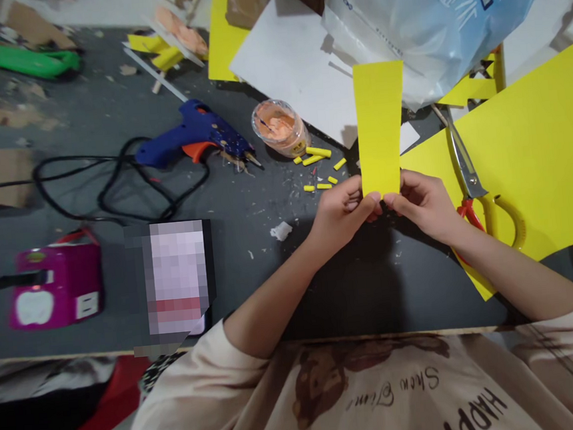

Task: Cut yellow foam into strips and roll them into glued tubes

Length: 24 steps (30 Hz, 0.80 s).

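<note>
Yellow strip (381, 123) runs away from the body, gripped at its near end by both hands

Head view: the strip is held in front of the person, above the dark table (251, 271), with its long axis pointing away from the chest. Nearly all of its length lies beyond the fingers; only the short near edge is between them. The far end looks broader than the near one, so I judge that it tilts up toward the camera.

The left hand (339, 214) has its thumb at the near left corner, with the other fingers curled beside and behind the paper. The right hand (429, 206) mirrors it at the near right corner. Both pinches are narrow and closed on the strip, the thumb tips close together with a slight gap between them. Neither hand is clearly nearer: the strip rises between the two. How the fingertips meet behind the paper is hidden, so I cannot tell.

To the right of the right hand, scissors (467, 172) lie over a large yellow sheet (552, 151), blades pointing away from the person and handles near the right forearm. Just beyond the left hand are small yellow rolls (317, 156), beside an open tub (284, 131). Farther left, a blue glue gun (194, 133) rests on its side, nozzle turned toward the tub's near side and the rolls
</note>
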Each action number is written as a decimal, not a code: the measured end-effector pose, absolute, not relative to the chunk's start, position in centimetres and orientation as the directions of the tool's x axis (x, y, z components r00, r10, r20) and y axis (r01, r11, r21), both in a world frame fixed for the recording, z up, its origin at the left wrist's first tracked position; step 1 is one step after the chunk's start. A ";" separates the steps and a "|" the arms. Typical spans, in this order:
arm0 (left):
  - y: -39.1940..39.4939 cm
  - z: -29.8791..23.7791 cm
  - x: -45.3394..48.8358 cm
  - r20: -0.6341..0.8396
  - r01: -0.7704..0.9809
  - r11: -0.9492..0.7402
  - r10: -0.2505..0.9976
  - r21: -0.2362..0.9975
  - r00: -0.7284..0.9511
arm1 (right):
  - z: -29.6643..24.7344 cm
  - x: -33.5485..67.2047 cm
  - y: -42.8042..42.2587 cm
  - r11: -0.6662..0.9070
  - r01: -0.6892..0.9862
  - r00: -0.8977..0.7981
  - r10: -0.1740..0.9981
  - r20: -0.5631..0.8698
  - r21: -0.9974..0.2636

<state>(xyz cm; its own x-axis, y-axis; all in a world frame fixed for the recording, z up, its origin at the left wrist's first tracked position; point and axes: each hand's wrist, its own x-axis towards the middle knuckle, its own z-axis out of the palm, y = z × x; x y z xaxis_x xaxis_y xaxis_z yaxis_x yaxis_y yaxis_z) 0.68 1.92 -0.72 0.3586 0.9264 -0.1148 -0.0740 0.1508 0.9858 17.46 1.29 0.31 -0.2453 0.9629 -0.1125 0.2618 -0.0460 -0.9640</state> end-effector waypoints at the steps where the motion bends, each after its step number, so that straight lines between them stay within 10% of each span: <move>1: 1.9 -0.7 0.7 -0.115 -0.076 0.152 0.926 0.985 0.360 | 0.3 17.5 1.3 -0.043 0.261 -0.247 0.963 -0.110 -0.964; 24: 2.3 -0.8 0.9 -0.234 -0.467 0.526 0.803 0.711 0.549 | 0.8 17.6 2.0 -0.434 -0.295 -0.469 0.842 -0.267 -0.851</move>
<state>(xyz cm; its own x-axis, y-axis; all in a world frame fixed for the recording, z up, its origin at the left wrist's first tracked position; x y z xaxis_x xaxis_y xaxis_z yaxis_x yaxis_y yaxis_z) 0.86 2.32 -0.84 0.5488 0.8025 -0.2340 -0.4666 0.5263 0.7108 17.62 1.99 0.80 -0.4688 0.8420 -0.2670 -0.2946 -0.4340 -0.8514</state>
